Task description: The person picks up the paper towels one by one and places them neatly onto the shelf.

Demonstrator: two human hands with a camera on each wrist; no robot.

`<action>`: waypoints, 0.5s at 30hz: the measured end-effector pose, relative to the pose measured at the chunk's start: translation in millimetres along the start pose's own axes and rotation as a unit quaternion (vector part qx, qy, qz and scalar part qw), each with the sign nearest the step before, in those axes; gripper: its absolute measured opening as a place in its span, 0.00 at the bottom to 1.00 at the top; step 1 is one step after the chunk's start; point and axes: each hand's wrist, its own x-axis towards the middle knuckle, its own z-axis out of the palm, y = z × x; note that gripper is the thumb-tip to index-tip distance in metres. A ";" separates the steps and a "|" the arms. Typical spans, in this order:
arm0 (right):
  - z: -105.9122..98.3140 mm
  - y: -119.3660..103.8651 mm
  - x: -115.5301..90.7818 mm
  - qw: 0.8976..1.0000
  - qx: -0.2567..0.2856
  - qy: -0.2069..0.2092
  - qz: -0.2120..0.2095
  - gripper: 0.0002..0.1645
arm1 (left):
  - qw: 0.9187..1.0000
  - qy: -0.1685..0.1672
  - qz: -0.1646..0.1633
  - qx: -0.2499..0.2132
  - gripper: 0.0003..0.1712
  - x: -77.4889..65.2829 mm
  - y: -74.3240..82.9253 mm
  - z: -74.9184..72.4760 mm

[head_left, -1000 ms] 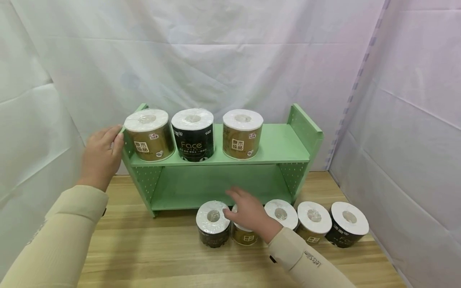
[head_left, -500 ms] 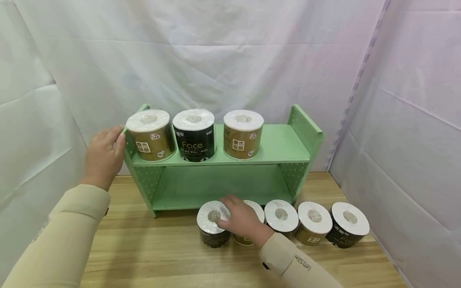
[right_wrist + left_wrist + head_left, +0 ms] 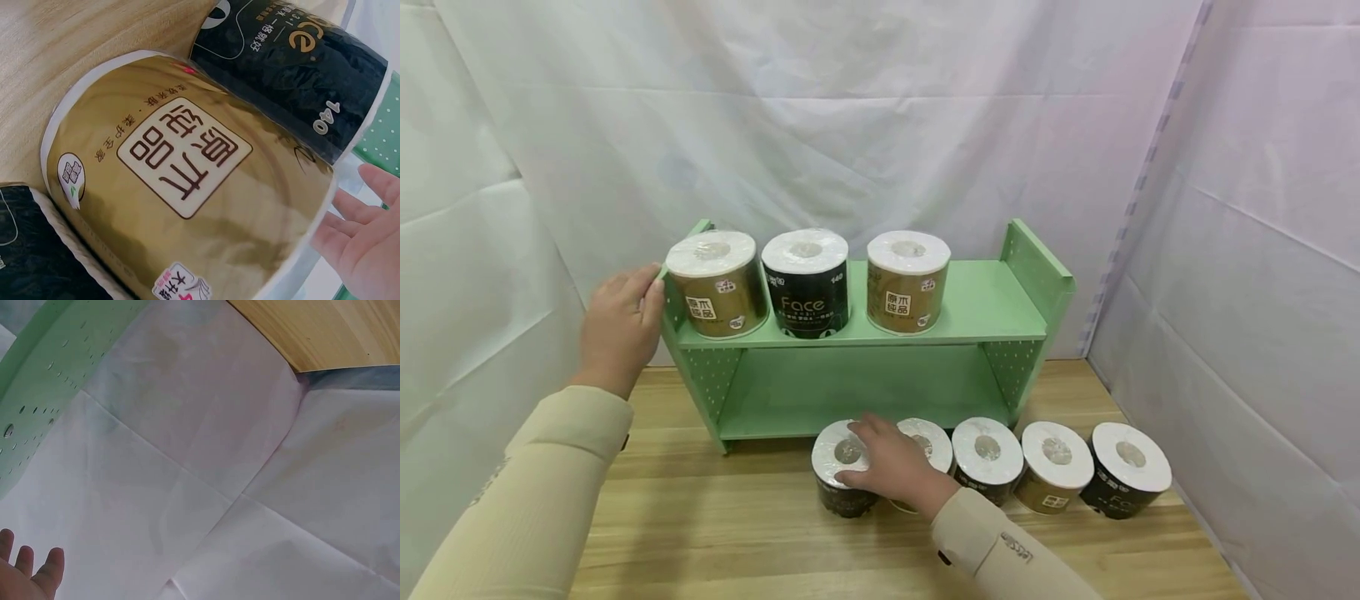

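My right hand point(image 3: 891, 458) reaches in with spread fingers over the leftmost black-wrapped toilet roll point(image 3: 842, 502) of the front row. Thumb and fingertips overlap its white top. Behind that hand, partly hidden, stands a gold-wrapped roll point(image 3: 934, 440); its label fills the right wrist view, where the right hand point(image 3: 369, 231) shows relaxed fingers beside the gold roll point(image 3: 275, 212). At the green shelf's left side panel point(image 3: 696, 367), my left hand point(image 3: 621, 325) rests against the upper front edge. Loosely extended fingers of the left hand point(image 3: 28, 575) appear low in the left wrist view.
Three rolls stand on the green shelf's upper board point(image 3: 977, 292): gold point(image 3: 722, 300), black point(image 3: 808, 304) and gold point(image 3: 906, 296). More rolls continue the front row rightward: black point(image 3: 987, 450), gold point(image 3: 1052, 467), black point(image 3: 1123, 475). White cloth point(image 3: 985, 133) hangs behind; the table point(image 3: 760, 533) is wooden.
My right hand has shifted left and slightly down, from above the second front roll to over the leftmost one. The left hand stays at the shelf's side panel.
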 end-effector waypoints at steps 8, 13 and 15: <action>6.3 -1.7 5.3 1.000 0.000 -0.004 -0.010 0.49 | 1.000 -0.002 0.003 -0.001 0.28 1.1 -1.6 0.6; 9.1 -4.6 8.7 1.000 0.001 -0.009 -0.014 0.51 | 1.000 -0.006 0.000 0.002 0.28 0.3 -1.0 -0.7; 9.9 -5.6 9.7 1.000 -0.005 -0.012 -0.016 0.52 | 1.000 -0.007 -0.001 0.002 0.28 -0.1 -0.4 -1.3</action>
